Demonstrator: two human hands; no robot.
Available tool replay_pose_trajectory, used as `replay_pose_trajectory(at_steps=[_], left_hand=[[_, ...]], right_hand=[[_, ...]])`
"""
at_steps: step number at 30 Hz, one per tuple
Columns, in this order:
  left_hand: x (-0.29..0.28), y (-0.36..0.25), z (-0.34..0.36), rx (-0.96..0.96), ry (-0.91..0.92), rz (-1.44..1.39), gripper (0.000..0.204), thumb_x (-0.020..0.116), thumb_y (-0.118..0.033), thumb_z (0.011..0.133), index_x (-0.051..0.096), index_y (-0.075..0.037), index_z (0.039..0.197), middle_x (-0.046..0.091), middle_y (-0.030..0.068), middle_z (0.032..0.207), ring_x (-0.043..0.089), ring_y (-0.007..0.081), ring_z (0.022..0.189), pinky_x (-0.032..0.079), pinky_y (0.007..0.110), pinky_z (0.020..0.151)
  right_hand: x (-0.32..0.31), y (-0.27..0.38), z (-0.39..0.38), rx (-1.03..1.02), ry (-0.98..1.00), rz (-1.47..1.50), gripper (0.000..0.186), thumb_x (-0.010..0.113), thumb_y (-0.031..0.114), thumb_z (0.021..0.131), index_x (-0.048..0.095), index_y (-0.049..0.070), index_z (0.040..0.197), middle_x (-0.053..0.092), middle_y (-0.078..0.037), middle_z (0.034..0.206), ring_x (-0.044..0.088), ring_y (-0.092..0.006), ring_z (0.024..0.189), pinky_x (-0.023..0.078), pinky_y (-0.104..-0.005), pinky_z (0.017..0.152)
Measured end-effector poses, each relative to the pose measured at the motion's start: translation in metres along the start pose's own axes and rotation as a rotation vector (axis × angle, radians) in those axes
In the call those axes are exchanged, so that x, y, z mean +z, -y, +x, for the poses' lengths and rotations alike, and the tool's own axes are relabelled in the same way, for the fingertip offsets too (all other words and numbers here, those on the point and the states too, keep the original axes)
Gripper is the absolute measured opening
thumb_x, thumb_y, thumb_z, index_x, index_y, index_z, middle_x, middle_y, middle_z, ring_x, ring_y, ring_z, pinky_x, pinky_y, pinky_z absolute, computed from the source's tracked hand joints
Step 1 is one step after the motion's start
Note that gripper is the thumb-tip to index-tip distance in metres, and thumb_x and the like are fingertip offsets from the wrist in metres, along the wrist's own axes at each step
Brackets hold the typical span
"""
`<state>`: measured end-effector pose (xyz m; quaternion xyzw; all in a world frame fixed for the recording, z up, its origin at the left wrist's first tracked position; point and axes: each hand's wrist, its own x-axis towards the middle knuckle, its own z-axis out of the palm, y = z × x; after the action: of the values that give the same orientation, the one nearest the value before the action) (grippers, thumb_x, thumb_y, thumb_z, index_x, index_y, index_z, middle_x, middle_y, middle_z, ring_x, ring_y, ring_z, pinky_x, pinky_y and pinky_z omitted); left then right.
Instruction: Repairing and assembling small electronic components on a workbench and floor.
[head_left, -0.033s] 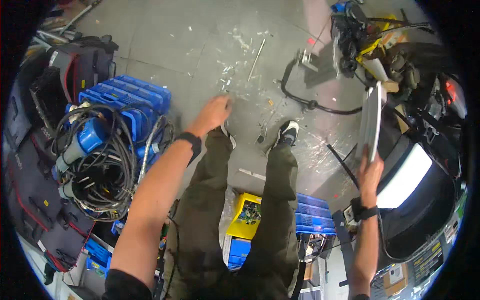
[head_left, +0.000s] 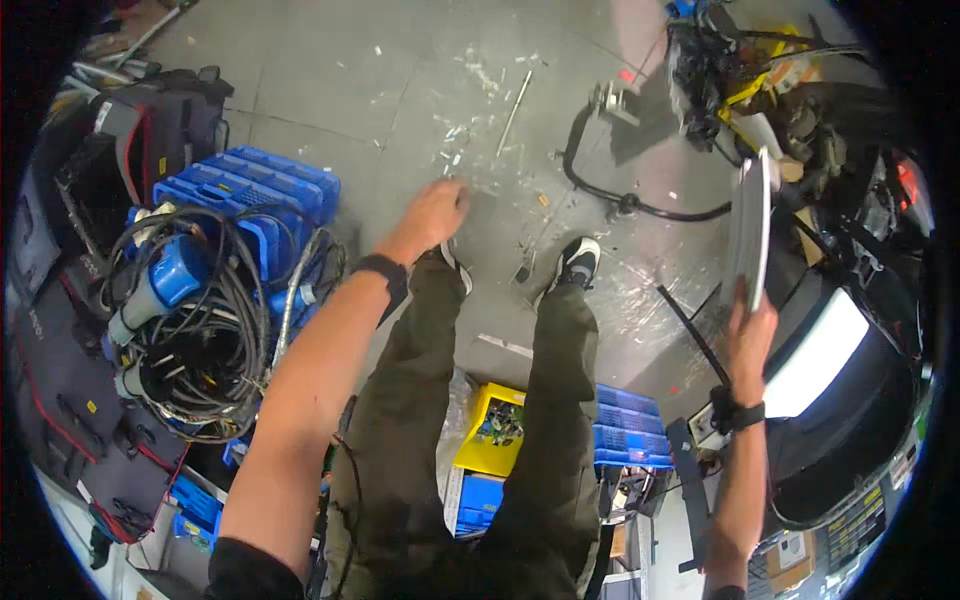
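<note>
Both hands are working: my right hand (head_left: 750, 335) is pinching the grey panel (head_left: 750, 225) upright by its lower edge, needing steady balance, while my left hand (head_left: 432, 212) is hanging loosely curled, empty, over the floor (head_left: 330, 90).

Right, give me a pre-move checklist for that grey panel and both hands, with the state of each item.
1. Right hand grips the grey panel at its lower edge: ok.
2. Panel held upright, clear of the floor: ok.
3. Panel clear of the machine parts behind it: cannot tell, they overlap in this view.
4. Left hand free, holding nothing, stretched out over the floor: ok.
5. Floor around the shoes free of trip hazards: not ok, a black hose, a metal rod and scattered debris lie close.
6. Cable bundle on the blue crates away from the feet: ok.
</note>
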<state>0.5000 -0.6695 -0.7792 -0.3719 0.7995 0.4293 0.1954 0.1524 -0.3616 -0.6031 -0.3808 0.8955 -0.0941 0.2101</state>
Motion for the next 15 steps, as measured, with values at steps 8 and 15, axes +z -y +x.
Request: replay_pose_trajectory(at_steps=[8,15], left_hand=[[0.046,0.032,0.051,-0.131,-0.022,0.082,0.021,0.062,-0.015,0.087,0.066,0.002,0.099,0.068,0.0264,0.100,0.065,0.0435,0.099,0.052,0.051,0.088],[0.074,0.061,0.108,-0.163,-0.108,0.194,0.020,0.064,-0.013,0.084,0.065,0.002,0.097,0.067,0.0273,0.104,0.064,0.0440,0.102,0.051,0.051,0.090]], right_hand=[[0.045,-0.058,0.169,-0.370,0.016,-0.251,0.023,0.057,0.013,0.099,0.061,-0.002,0.115,0.061,-0.027,0.096,0.059,-0.0428,0.086,0.046,-0.0467,0.072],[0.122,-0.105,0.266,-0.305,0.271,-0.234,0.025,0.062,0.019,0.097,0.054,-0.005,0.099,0.058,-0.027,0.093,0.054,-0.0453,0.086,0.045,-0.0466,0.077]])
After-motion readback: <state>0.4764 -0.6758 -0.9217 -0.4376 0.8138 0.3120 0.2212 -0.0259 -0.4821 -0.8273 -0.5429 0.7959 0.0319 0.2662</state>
